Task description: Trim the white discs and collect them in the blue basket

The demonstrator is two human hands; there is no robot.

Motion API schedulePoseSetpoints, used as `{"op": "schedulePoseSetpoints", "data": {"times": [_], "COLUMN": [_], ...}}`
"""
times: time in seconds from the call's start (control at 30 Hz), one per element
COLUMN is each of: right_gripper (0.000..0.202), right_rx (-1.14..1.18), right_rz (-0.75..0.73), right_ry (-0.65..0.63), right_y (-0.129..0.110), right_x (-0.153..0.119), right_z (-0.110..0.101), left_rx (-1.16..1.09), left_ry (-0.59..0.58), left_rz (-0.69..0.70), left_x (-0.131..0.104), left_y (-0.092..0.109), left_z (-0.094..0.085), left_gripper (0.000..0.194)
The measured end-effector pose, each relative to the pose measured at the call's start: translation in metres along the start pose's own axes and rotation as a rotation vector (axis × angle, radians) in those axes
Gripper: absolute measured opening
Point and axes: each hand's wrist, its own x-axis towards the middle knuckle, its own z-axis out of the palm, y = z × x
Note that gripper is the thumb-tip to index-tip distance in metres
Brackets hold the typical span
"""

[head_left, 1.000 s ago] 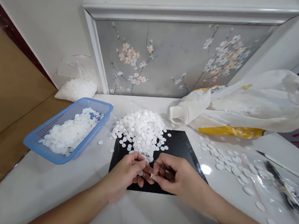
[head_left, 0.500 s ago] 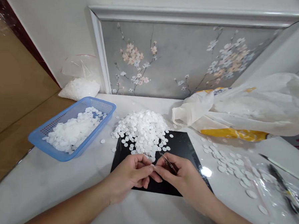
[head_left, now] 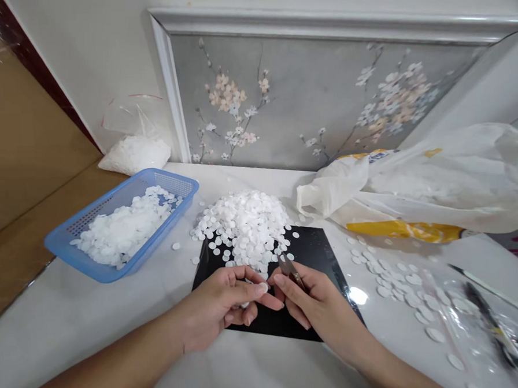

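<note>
Between thumb and forefinger, my left hand (head_left: 234,299) pinches a small white disc (head_left: 263,287). Another bit of white shows under its curled fingers. My right hand (head_left: 310,298) is closed around small thread snips (head_left: 291,270), their metal blades pointing up and away from me. Its fingertips are close beside the disc. Both hands are above a black board (head_left: 318,254) on the white table. A heap of white discs (head_left: 252,223) covers the far edge of the board and spills onto the table.
To the left stands a blue basket (head_left: 83,267) with many white discs; behind it leans a clear bag of white pieces (head_left: 135,154). On the right lie a big white plastic bag (head_left: 436,190), scattered discs (head_left: 394,282), a thin white stick (head_left: 494,291) and a black pen-like tool (head_left: 482,304).
My right fingertips have drawn slightly away from the disc in my left hand. The snips have turned so their blades show more clearly. The view has shifted a little.
</note>
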Motion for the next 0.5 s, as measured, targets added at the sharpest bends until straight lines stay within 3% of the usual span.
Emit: {"op": "schedulePoseSetpoints", "data": {"times": [0.13, 0.33, 0.5], "right_gripper": [0.04, 0.038, 0.038], "right_rx": [-0.06, -0.552, -0.844], "right_rz": [-0.033, -0.387, -0.59], "right_ry": [0.028, 0.033, 0.061], "right_y": [0.0, -0.004, -0.001], "right_x": [-0.001, -0.007, -0.008], "right_z": [-0.004, -0.015, -0.015], "left_rx": [0.014, 0.032, 0.09], "left_ry": [-0.002, 0.029, 0.04], "left_rz": [0.002, 0.015, 0.028], "left_x": [0.0, 0.0, 0.001], "left_y": [0.0, 0.001, 0.001], "left_z": [0.0, 0.0, -0.001], "left_gripper": [0.026, 0.022, 0.024]}}
